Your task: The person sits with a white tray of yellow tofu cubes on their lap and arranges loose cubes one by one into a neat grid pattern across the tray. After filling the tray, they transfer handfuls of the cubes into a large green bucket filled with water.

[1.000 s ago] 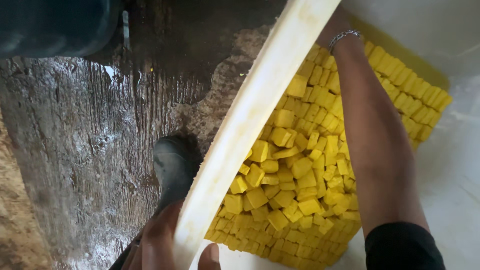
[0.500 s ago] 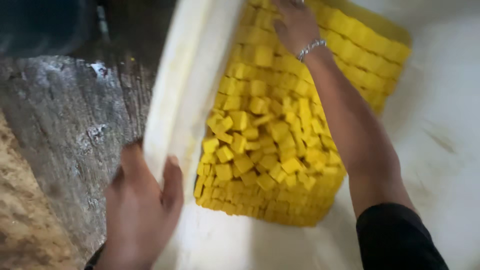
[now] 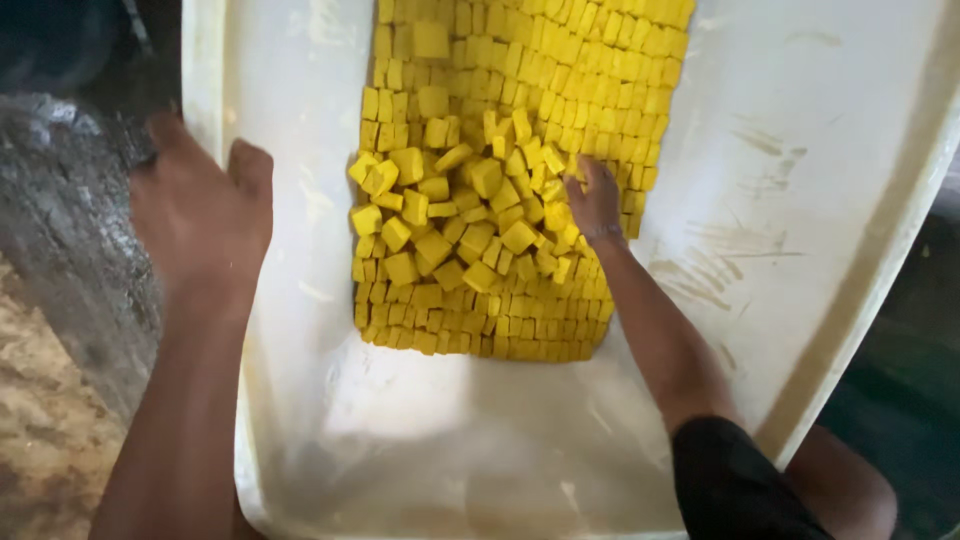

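A big white plastic tub fills the view. In it lies a mass of small yellow cubes, tidy rows at the far end and along the near edge, loose and jumbled in the middle. My right hand rests among the loose cubes, fingers spread and pressed into them, a thin bracelet at the wrist. My left hand grips the tub's left rim, thumb over the inside wall.
Wet dark ground lies left of the tub, with pale sandy ground at the bottom left. A dark object sits at the top left. My knee shows at the bottom right.
The view has swung over the tub, now seen from above. My left hand slid along the rim. My right hand drew back from the far rows into the loose cubes.
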Demonstrator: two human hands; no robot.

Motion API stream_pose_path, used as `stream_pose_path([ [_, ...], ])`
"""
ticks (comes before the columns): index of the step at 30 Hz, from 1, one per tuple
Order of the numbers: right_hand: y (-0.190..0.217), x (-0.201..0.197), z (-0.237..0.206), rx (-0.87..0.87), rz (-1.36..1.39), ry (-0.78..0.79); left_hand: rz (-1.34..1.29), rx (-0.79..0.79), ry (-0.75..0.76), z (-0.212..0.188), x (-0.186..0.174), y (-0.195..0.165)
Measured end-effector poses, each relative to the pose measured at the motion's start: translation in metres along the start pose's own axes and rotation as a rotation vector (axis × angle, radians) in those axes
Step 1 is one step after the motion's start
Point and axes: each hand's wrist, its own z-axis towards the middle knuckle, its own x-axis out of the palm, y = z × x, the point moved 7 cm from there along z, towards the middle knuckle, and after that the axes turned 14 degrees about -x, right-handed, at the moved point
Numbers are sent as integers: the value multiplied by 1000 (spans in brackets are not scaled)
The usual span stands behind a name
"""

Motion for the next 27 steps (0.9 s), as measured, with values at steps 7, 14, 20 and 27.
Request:
stream_pose_path([
  [7,26,33,41,187,-117,96,117,-117,-21,10,-2,-4],
  [14,30,59,93,264,105,97,113,-182,45,10,-2,-2],
  [20,55,78,109,165,199,307,106,-184,16,10,-4,-2],
  [27,36,45,98,550,291,-26,103,-153,-16,8,-4,-4],
])
